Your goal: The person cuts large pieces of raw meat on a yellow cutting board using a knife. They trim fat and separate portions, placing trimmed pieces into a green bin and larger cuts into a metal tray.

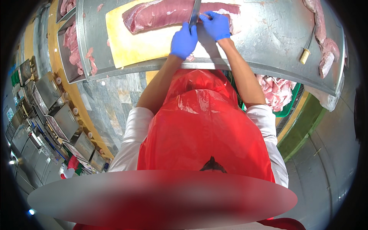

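"Start at the knife [195,12]. Who has it?"

"The left hand [184,41], gloved in blue, appears closed around its handle, blade pointing away from the red apron [207,134], probably for safety. The right hand [215,26] rests bent fingers against a long piece of meat [161,15], likely steadying it; I cannot tell whether they pinch."

"How does the meat lie?"

"Crosswise under the blade, its left part on a yellow board [142,50], presumably sparing the metal bench [264,42]."

"Farther out?"

"A tray [64,61] of meat pieces [71,48] at left; a green crate [284,113] of scraps [274,92] lower right, both seemingly within reach."
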Available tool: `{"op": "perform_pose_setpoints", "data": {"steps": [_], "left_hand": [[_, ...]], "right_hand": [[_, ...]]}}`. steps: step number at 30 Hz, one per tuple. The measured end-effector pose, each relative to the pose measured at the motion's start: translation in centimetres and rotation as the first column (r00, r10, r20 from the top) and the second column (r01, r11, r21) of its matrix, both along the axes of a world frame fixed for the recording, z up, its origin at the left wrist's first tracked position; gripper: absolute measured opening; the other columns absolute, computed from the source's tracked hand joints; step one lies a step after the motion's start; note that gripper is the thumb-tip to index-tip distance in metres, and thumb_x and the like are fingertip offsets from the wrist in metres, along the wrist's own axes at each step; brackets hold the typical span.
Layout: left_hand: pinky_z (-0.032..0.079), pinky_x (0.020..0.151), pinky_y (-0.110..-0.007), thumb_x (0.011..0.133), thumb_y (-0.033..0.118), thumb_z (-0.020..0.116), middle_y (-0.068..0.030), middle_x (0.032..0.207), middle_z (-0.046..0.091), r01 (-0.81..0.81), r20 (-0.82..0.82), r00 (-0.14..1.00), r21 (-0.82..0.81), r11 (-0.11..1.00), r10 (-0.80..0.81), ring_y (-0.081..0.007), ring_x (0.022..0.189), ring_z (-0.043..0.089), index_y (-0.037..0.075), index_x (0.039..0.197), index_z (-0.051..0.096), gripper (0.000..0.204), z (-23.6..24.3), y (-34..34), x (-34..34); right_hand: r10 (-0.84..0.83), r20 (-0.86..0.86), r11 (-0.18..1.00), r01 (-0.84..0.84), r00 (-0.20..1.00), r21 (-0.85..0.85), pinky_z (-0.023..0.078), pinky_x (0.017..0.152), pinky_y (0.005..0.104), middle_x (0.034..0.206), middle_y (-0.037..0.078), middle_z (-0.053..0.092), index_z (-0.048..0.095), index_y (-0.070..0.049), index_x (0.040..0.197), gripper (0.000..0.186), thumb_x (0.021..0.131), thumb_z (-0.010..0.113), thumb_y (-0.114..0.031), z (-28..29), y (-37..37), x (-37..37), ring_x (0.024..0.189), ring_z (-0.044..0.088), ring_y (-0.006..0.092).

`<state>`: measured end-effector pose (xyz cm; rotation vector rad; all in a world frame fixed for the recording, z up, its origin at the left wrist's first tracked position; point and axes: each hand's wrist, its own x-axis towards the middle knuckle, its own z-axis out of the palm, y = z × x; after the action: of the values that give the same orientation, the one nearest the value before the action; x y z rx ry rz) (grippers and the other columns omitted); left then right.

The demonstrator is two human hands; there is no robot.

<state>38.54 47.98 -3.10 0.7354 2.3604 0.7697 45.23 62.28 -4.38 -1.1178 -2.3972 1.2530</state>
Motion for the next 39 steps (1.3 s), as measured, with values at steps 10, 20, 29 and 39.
{"op": "perform_pose_setpoints", "data": {"steps": [10,20,29,39], "left_hand": [[0.051,0.07,-0.058,0.101,0.036,0.045,-0.0306,0.08,0.066,0.042,0.013,0.999,0.082,0.996,-0.043,-0.0509,0.077,0.064,0.0,0.104,0.054,0.037,-2.5,0.8,2.2],[0.053,0.071,-0.046,0.101,0.034,0.048,-0.0239,0.084,0.068,0.003,0.209,0.976,0.282,0.959,-0.065,-0.04,0.077,0.068,-0.001,0.104,0.06,0.037,-1.4,2.0,3.1],[0.052,0.076,-0.043,0.1,0.032,0.052,-0.0223,0.087,0.068,-0.002,0.224,0.974,0.189,0.982,-0.041,-0.0365,0.081,0.068,0.0,0.102,0.062,0.034,-3.0,4.7,3.0],[0.051,0.076,-0.047,0.099,0.036,0.051,-0.0279,0.087,0.067,0.002,0.219,0.976,0.099,0.995,-0.024,-0.0434,0.086,0.067,-0.004,0.1,0.06,0.041,-2.6,10.3,2.4]], "right_hand": [[-0.131,0.028,0.991,0.131,0.991,-0.005,0.055,0.075,0.0411,0.086,0.019,0.072,0.076,-0.009,0.099,0.033,0.088,0.066,-0.039,0.4,3.1,3.9,0.08,0.07,0.0359],[-0.146,-0.026,0.989,0.146,0.989,-0.004,0.056,0.071,0.0386,0.084,0.02,0.072,0.076,-0.007,0.1,0.032,0.087,0.069,-0.035,3.3,4.2,6.1,0.075,0.071,0.0325],[-0.175,-0.037,0.984,0.176,0.984,0.012,0.053,0.064,0.031,0.075,0.011,0.072,0.077,-0.004,0.098,0.033,0.087,0.074,-0.035,3.9,5.1,8.9,0.064,0.064,0.015],[-0.325,-0.106,0.945,0.32,0.94,-0.063,0.053,0.063,0.0308,0.072,0.013,0.071,0.077,-0.005,0.098,0.031,0.085,0.076,-0.033,5.6,6.6,11.6,0.064,0.065,0.0153]]}}
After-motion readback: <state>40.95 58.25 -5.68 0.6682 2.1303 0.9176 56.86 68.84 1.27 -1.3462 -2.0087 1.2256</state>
